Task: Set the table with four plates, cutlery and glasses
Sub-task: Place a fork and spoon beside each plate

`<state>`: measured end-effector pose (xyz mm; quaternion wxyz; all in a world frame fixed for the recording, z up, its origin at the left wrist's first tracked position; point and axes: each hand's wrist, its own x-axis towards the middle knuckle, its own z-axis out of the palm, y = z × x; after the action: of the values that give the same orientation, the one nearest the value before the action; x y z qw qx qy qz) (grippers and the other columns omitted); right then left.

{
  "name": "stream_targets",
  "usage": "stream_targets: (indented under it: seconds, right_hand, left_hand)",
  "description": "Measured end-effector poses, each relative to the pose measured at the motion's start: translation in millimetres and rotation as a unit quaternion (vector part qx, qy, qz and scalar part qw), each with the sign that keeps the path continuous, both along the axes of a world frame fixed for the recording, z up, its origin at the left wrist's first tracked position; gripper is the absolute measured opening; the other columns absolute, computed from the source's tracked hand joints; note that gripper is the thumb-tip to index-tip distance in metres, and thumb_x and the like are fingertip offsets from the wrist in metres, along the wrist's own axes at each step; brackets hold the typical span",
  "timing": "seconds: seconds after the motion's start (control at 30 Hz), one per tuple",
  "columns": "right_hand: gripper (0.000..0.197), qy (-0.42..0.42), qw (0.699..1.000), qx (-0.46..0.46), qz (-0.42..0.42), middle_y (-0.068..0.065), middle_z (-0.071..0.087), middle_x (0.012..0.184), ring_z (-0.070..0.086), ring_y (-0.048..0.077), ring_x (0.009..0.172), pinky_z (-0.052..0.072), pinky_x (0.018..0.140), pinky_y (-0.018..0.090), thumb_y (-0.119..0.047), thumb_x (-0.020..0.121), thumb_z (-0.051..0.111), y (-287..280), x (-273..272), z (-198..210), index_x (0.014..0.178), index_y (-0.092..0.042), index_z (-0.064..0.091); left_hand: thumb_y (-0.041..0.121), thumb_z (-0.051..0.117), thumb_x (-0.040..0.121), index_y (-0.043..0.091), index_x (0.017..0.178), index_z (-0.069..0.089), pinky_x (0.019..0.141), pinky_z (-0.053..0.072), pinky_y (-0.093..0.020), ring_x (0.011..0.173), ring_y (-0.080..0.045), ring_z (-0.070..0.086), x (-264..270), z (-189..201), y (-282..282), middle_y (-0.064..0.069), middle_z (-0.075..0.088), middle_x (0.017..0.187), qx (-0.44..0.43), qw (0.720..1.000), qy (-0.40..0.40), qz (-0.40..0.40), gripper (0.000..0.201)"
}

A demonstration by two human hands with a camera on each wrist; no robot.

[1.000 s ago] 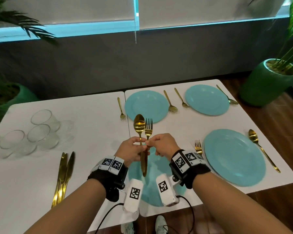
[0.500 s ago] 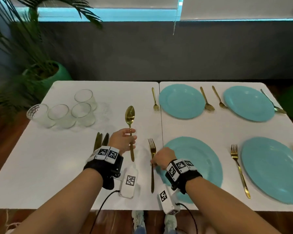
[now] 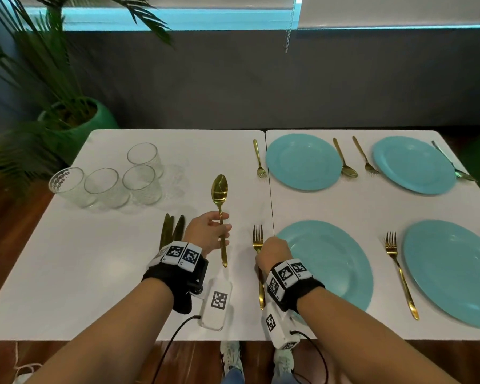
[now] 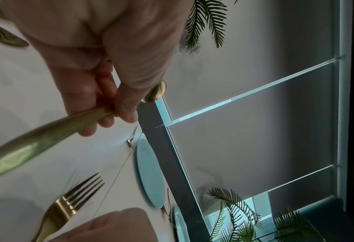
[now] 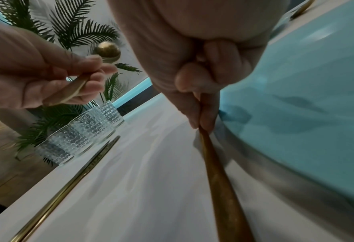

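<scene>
Palm in green pot (image 3: 78,120) beside white table (image 3: 67,261)

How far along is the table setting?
All four plates are down, three of them with a fork and spoon. The right hand is laying the last fork beside the near plate; the left hand holds its spoon. The knives and glasses wait aside.

The spoon (image 3: 219,212) in the left grip (image 3: 208,236) and the fork (image 3: 258,261) under the right grip (image 3: 273,252) are polished gold metal. The plate (image 3: 333,261) beside the right grip is glossy turquoise, the surface (image 3: 81,273) smooth white, the glasses (image 3: 117,181) beyond the left grip clear with an embossed pattern.
</scene>
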<state>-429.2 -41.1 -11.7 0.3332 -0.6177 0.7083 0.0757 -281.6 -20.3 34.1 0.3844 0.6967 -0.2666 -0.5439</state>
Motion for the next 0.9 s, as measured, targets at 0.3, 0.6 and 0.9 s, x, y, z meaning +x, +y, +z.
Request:
stream_targets:
  seconds: [0.3, 0.6, 0.9]
  right_hand:
    - [0.018, -0.052, 0.999, -0.014, -0.011, 0.011, 0.067, 0.103, 0.065, 0.025, 0.096, 0.048, 0.071, 0.026, -0.018, 0.089, 0.058, -1.4, -1.4, 14.5, 0.097, -0.004, 0.064]
    - [0.018, -0.299, 0.953, -0.005, -0.046, 0.003, 0.072, 0.09, 0.05, 0.009, 0.046, 0.041, 0.048, 0.018, -0.024, 0.088, 0.062, -13.1, -45.8, 73.6, 0.098, -0.014, 0.073]
    - [0.013, -0.244, 0.959, -0.022, -0.144, -0.007, 0.06, 0.064, 0.047, 0.01, 0.045, 0.035, 0.038, 0.013, -0.019, 0.083, 0.069, -9.7, -147.1, 59.1, 0.071, -0.019, 0.065]
  left_hand:
    - [0.004, 0.062, 0.087, 0.01, 0.107, 0.06, 0.08, 0.057, -0.038, 0.076, -0.02, 0.06, -7.3, 0.8, -1.9, -0.008, 0.06, 0.082, -0.007, 1.0, 0.015, 0.002, 0.021]
    - [0.019, 0.048, 0.097, 0.014, 0.105, 0.062, 0.069, 0.058, -0.035, 0.089, -0.023, 0.062, -70.2, 8.4, -15.5, -0.01, 0.063, 0.103, -0.003, 0.996, 0.081, -0.043, 0.017]
    - [0.022, 0.046, 0.098, 0.01, 0.125, 0.052, 0.079, 0.051, -0.035, 0.099, -0.022, 0.051, -148.3, 7.6, -22.0, -0.008, 0.052, 0.11, 0.034, 0.986, 0.068, -0.151, 0.03]
